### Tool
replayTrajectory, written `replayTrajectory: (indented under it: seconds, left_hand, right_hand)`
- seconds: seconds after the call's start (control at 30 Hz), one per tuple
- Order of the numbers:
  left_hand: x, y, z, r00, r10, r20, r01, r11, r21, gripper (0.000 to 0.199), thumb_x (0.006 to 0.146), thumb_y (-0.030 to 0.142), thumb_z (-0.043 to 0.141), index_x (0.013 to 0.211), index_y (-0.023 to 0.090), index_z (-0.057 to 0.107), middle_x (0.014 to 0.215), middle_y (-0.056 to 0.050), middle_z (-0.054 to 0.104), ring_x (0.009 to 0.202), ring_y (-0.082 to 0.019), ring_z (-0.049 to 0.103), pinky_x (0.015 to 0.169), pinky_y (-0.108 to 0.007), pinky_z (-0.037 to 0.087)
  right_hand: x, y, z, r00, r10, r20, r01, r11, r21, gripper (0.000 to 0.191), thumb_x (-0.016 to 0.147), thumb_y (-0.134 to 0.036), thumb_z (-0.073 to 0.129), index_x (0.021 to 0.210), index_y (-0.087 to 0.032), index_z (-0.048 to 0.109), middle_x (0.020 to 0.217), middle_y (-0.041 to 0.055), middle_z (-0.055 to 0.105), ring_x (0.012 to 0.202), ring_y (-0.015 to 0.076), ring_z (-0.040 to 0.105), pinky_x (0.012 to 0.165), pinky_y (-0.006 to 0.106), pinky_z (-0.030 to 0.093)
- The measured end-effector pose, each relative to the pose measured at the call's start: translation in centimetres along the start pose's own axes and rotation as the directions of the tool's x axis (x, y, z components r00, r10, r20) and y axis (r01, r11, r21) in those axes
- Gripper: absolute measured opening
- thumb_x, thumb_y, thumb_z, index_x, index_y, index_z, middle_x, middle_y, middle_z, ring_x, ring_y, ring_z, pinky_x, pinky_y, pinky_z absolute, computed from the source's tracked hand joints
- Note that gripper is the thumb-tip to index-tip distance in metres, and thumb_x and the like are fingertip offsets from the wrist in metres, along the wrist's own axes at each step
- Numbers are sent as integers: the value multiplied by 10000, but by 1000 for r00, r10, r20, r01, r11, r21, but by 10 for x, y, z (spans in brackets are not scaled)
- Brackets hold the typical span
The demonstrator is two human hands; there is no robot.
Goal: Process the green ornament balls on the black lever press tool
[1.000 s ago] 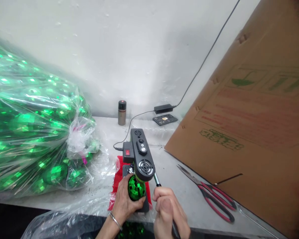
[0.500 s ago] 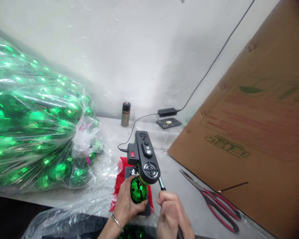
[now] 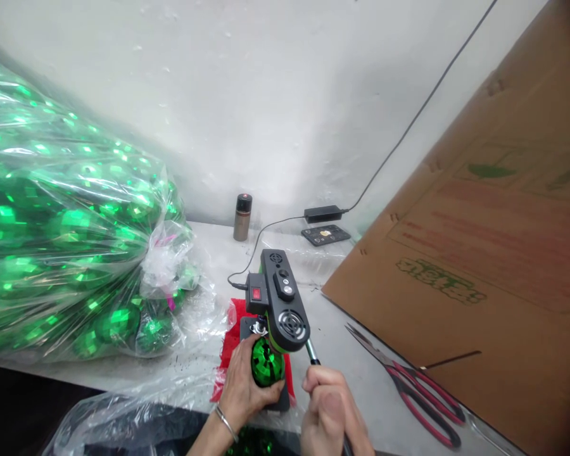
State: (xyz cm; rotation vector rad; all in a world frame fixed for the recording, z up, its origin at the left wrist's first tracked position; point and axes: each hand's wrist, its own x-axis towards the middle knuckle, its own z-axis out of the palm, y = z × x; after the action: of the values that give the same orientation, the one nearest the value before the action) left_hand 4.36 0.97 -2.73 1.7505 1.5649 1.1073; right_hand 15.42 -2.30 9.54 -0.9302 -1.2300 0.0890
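My left hand (image 3: 247, 380), with a bangle at the wrist, is closed around a shiny green bauble (image 3: 268, 364). The bauble is partly under the front end of a black machine head (image 3: 285, 301) with a red switch and two round grilles. My right hand (image 3: 335, 408) is wrapped round the black grip of a metal lever (image 3: 312, 352) at the machine's right side. Beneath the bauble are the machine's dark base (image 3: 281, 403) and a red cloth (image 3: 229, 348). The contact between bauble and machine is hidden by the head.
At left lies a clear bag (image 3: 76, 234) of green baubles. A spray can (image 3: 242, 217), power adapter (image 3: 323, 213) and phone-like black slab (image 3: 325, 234) are at the back. Red-and-black scissors (image 3: 413, 392) lie beside a cardboard box (image 3: 470, 221). Another plastic bag (image 3: 104, 421) is in front.
The whole view has shifted slightly, so things appear a little further right. Both hands keep their holds on the bauble and the lever.
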Motion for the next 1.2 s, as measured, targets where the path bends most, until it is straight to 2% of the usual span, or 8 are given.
replayTrajectory:
  seconds: [0.13,0.3,0.53,0.7,0.9,1.0,1.2]
  left_hand:
    - [0,3,-3,1000,12,1,-12,1000,7,783,639,294,825,1375,148,600,1297,-183,751,1198,-391,734,1046,-603,613]
    - [0,5,-5,1000,16,2,-16,1000,15,763,650,287,820,1368,141,610,1285,-181,757,1187,-379,742,1046,-590,617]
    - [0,4,-4,1000,13,0,-13,1000,24,781,640,295,832,1373,147,609,1301,-180,754,1199,-382,738,1047,-583,618]
    - [1,5,-4,1000,-2,5,2,1000,17,777,646,304,831,1372,138,611,1297,-185,753,1200,-385,736,1049,-588,614]
    - [1,7,-7,999,-18,28,18,1000,9,783,652,316,827,1384,156,600,1308,-177,748,1203,-384,732,1053,-596,607]
    - [1,6,-8,999,-26,28,26,1000,13,793,650,327,831,1388,157,595,1306,-178,748,1199,-386,734,1051,-592,608]
    - [3,6,-9,999,-28,37,27,1000,7,814,658,367,833,1395,128,585,1318,-212,740,1220,-402,727,1066,-588,599]
  right_hand:
    - [-1,-1,1,1000,20,-12,-20,1000,-19,400,1057,-182,495,659,-217,480,631,-44,549,562,101,544,561,255,373]
    - [0,1,3,999,-30,-28,29,999,-20,397,1052,-171,479,658,-218,467,658,-46,556,545,89,518,559,250,387]
    - [-1,0,2,1000,-2,-5,2,1000,-26,388,1050,-159,478,666,-215,472,664,-42,559,559,93,530,553,252,377]
    - [-2,1,4,999,-26,-41,26,1000,4,399,1044,-151,479,650,-213,463,661,-50,559,550,85,521,556,247,383]
    - [-5,4,3,999,3,-39,-3,1000,-2,396,1050,-171,485,658,-220,466,648,-37,556,557,103,534,563,257,392]
    - [-11,8,2,999,-5,-33,5,1000,-10,382,1050,-162,476,673,-225,468,658,-32,559,561,108,536,562,262,394]
    - [-32,30,-1,995,-101,8,100,995,25,347,1055,-125,433,727,-224,488,719,-16,575,607,118,559,573,261,409]
